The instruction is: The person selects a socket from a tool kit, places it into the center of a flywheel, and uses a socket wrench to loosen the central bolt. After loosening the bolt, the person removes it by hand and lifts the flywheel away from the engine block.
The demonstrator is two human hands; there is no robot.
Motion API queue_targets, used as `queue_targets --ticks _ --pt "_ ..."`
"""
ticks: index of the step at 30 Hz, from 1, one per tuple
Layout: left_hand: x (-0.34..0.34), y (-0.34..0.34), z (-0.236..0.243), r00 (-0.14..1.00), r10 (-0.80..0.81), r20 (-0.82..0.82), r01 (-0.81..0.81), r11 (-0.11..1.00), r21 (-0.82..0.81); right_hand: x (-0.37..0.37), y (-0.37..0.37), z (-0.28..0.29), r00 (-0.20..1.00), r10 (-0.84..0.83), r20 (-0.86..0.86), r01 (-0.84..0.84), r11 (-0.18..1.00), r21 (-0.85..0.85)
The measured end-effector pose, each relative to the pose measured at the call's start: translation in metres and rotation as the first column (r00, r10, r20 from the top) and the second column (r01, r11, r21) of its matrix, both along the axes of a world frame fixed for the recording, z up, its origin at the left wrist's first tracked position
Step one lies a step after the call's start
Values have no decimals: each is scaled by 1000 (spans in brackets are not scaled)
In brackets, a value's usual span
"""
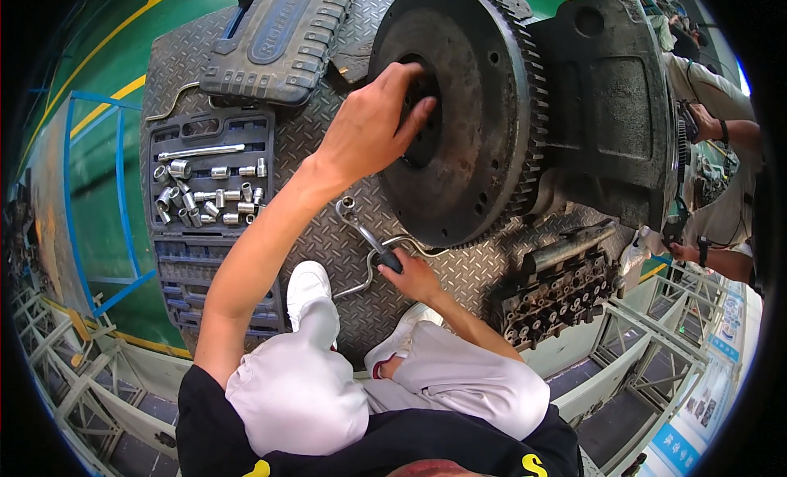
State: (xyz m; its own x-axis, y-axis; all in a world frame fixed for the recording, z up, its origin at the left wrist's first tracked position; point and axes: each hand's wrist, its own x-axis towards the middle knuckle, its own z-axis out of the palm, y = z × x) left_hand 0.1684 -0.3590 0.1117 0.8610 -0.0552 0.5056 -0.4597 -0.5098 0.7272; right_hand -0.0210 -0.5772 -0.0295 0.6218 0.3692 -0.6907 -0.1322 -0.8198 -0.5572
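Note:
My left hand point(373, 124) reaches up to the hub of a big rusty toothed flywheel point(484, 92), fingers curled into its central hole; whether they pinch a bolt is hidden. The flywheel stands on edge against a dark engine block point(611, 100). My right hand point(410, 274) rests low on the steel tread-plate floor point(328, 231), shut on the black handle of a ratchet wrench point(365, 231) whose socket end points up-left. A bent speed-brace bar point(369, 276) lies under that hand.
An open socket-set tray point(209, 190) with several loose chrome sockets lies to the left, its grey lid point(275, 43) behind it. A cylinder head point(557, 293) lies at the right. Another person point(721, 149) stands beyond the engine. My white shoes point(307, 288) are below.

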Motion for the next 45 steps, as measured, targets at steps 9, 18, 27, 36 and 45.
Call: queue_targets --ticks 9,18,27,36,45 --pt "3 2 0 967 55 -248 8 969 248 -7 -2 -10 997 -2 71 0 1000 22" --pt "1 0 3 992 0 125 -4 999 32 1 -1 1 999 -2 45 -1 999 45" --pt "-3 -2 6 1000 26 -15 -27 999 -38 -12 -7 -18 990 -3 141 -12 995 100" --pt "-2 -9 9 977 96 -192 -109 992 -59 -12 -6 -8 994 -7 113 1 999 51" --pt "6 -2 2 997 48 54 -64 937 343 -9 1 -8 994 -33 103 24 996 83"
